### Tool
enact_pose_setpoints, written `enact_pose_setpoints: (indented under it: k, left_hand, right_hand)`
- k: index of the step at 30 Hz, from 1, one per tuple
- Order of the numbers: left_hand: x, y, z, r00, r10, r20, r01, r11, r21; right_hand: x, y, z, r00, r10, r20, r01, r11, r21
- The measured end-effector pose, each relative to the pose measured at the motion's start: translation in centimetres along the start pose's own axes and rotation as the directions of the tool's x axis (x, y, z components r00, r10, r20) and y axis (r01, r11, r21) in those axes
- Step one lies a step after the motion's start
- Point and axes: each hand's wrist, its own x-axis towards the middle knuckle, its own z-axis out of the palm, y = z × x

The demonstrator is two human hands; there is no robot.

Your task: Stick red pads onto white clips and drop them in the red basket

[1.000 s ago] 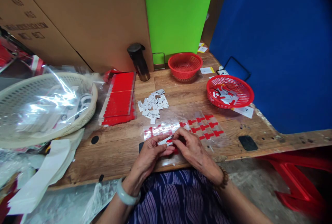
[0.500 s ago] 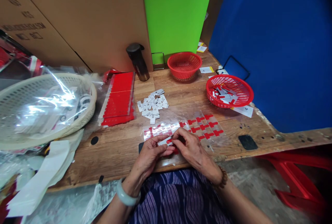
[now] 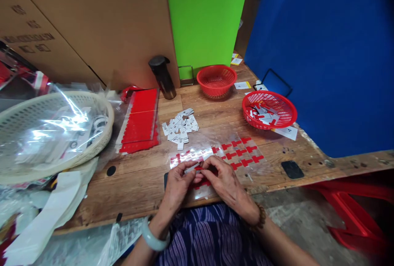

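Note:
Close to the table's front edge, my left hand (image 3: 180, 180) pinches a small white card (image 3: 192, 168) between thumb and fingers. My right hand (image 3: 220, 175) is closed at the card's right end, its fingertips on a small red piece (image 3: 198, 169) there. Both hands are over a clear sheet bearing rows of red T-shaped stickers (image 3: 241, 151). A loose pile of white cut cards (image 3: 181, 127) lies just beyond the sheet. My fingers hide much of the held card.
Red sheets (image 3: 141, 116) lie left of the pile, with a dark bottle (image 3: 163, 78) behind. One red basket (image 3: 216, 80) stands at the back; another red basket (image 3: 269, 110) holds cards. A large cream basket (image 3: 104, 134) with plastic bags is at left.
Both hands stay together around the card. The card has tilted and less of it shows, with the right fingers closer over its red end. The camera view has shifted slightly.

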Motion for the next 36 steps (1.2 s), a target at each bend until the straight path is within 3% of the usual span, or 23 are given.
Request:
enact_pose_setpoints:
  k: [5,16,28,36]
  left_hand:
    - [0.2,-0.3,-0.3,0.999,0.036,-0.009,-0.035,0.999,0.029]
    - [0.0,0.3,-0.3,0.993,-0.105,0.048,0.108,0.991,-0.083]
    - [-0.3,0.3,-0.2,0.994,-0.107,0.02,0.109,0.992,-0.068]
    - [-0.6,0.2,0.3,0.998,-0.058,-0.019,0.058,0.998,-0.005]
  right_hand:
    - [0.0,-0.2,0.3,0.997,-0.033,-0.074,0.032,0.999,-0.011]
    - [0.5,-0.2,-0.5,0.998,0.055,0.022,-0.054,0.998,-0.032]
    - [0.6,0.8,0.3,1.0,0.022,0.016,-0.019,0.989,-0.145]
    - [0.2,0.2,0.3,1.0,-0.019,0.006,0.02,0.978,-0.21]
